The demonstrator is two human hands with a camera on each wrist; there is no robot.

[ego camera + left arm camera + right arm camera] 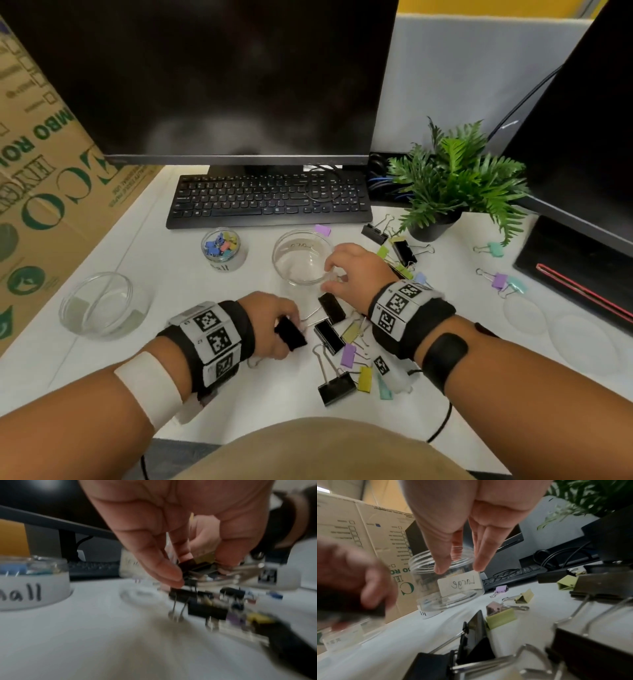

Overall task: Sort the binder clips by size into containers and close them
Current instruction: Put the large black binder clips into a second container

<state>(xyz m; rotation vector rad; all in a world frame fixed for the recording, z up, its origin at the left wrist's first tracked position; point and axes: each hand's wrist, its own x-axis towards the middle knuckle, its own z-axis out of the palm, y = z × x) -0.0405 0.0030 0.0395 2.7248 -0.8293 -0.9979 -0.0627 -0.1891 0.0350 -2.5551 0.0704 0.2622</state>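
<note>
My left hand (286, 330) pinches a large black binder clip (291, 335) just above the desk, left of the clip pile; in the blurred left wrist view the fingertips (173, 577) close on that clip (192, 564). My right hand (331, 274) hovers at the near rim of the empty clear jar labelled "Large" (303, 260), fingers straight (477, 561) and holding nothing. Loose black clips (331, 308), yellow clips (364, 378) and purple clips (348, 354) lie between my wrists. A jar labelled "Small" (221, 246) holds small coloured clips. Another empty jar (104, 305) stands at the left.
A keyboard (270, 200) and a monitor stand behind the jars, with a cardboard box (44, 178) at the left. A potted plant (452, 185) is at the right, with more clips (404, 253) beside it. Clear lids (524, 313) lie at the right.
</note>
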